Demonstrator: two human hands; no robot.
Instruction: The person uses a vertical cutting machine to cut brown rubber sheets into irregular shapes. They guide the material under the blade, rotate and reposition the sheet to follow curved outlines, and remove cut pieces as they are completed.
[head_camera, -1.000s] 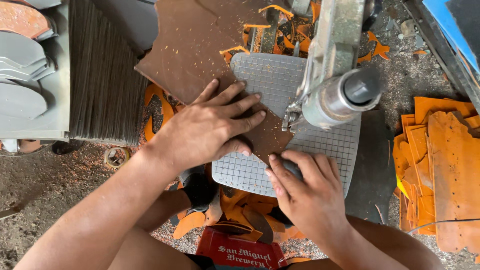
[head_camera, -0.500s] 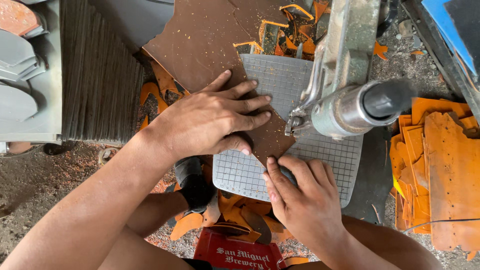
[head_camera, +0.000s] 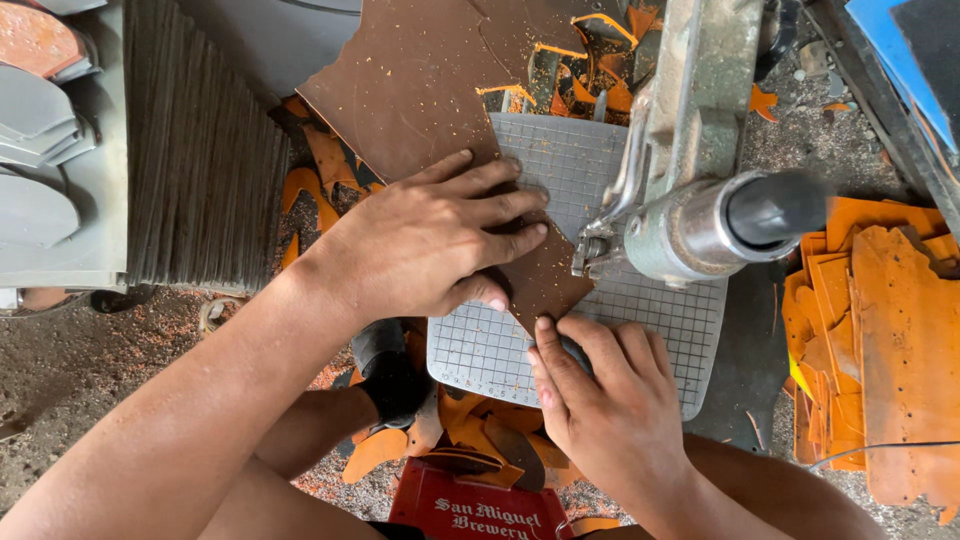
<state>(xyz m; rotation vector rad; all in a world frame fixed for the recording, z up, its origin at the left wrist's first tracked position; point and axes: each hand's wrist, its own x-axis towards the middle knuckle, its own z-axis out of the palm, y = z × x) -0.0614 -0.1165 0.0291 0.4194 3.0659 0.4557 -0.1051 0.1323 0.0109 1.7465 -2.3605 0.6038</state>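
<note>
Brown sheet (head_camera: 420, 80) long axis upper-left to lower-right, left hand (head_camera: 430, 240) fingers spread flat, right hand (head_camera: 610, 400) fingers together.

My left hand (head_camera: 430, 240) lies flat, fingers spread; my right hand (head_camera: 610, 400) rests palm-down, fingers curled forward.

Brown sheet (head_camera: 420, 90); grey gridded table (head_camera: 590, 330); orange offcuts (head_camera: 880, 330); red crate (head_camera: 470, 510).

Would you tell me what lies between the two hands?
In the head view, the brown sheet's narrow tip on the gridded table lies between the left hand and right hand.
</note>
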